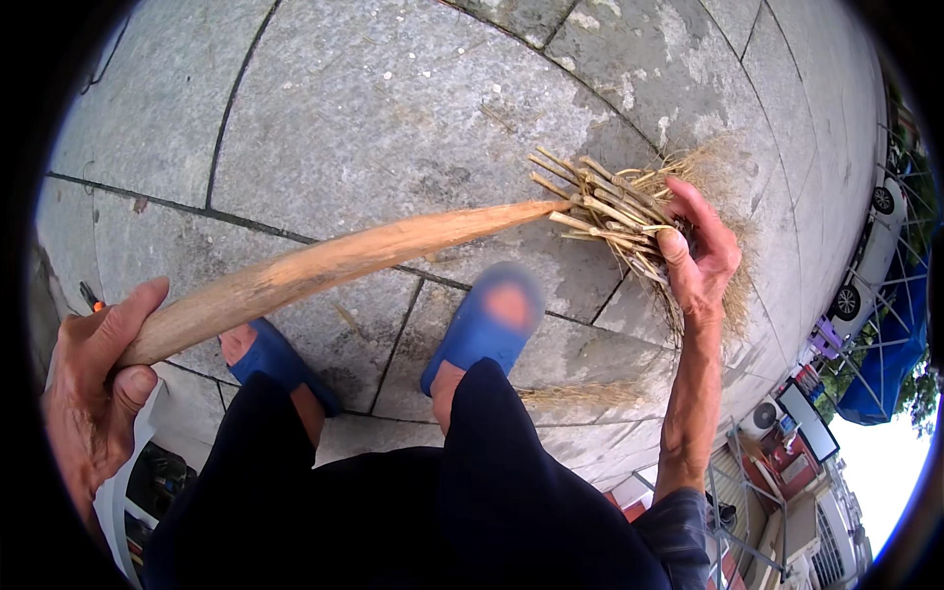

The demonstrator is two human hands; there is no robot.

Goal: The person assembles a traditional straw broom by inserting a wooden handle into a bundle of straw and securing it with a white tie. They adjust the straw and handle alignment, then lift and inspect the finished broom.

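My left hand point(98, 374) is wrapped around the thick end of a long wooden stick point(324, 267), which tapers to a point on the right. That pointed tip meets the cut stalk ends of a bundle of dry straw stalks point(624, 211); how far it goes in is hidden among the stalks. Around the far side of the bundle curls my right hand point(703, 251), thumb on the near stalks and fingers behind. The bundle's fine, brushy tops point(733, 177) fan out beyond that hand.
Below are grey paving slabs point(324, 108) with dark joints. My feet in blue slippers point(482, 324) stand apart under the stick. Loose straw point(580, 395) lies right of them. At far right are a white car point(870, 246), a blue tarp point(885, 374) and metal framing.
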